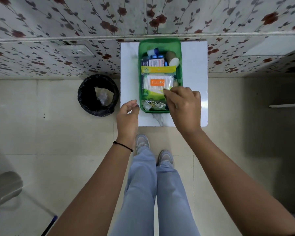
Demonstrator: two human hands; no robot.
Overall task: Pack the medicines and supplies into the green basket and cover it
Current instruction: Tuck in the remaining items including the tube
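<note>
The green basket stands on a small white table against the wall. Inside lie a cotton bud packet with an orange label, a red-and-white medicine box, blue-capped bottles, a brown bandage roll and foil blister strips. My right hand reaches over the basket's near right corner, fingertips pinching the lower right corner of the cotton bud packet. Just left of the basket's near corner hovers my left hand, loosely curled and holding nothing. No cover is in view.
A black bin lined with a bag stands on the tiled floor left of the table. Floral wallpaper covers the wall behind. My legs and shoes are just before the table. A grey chair is at lower left.
</note>
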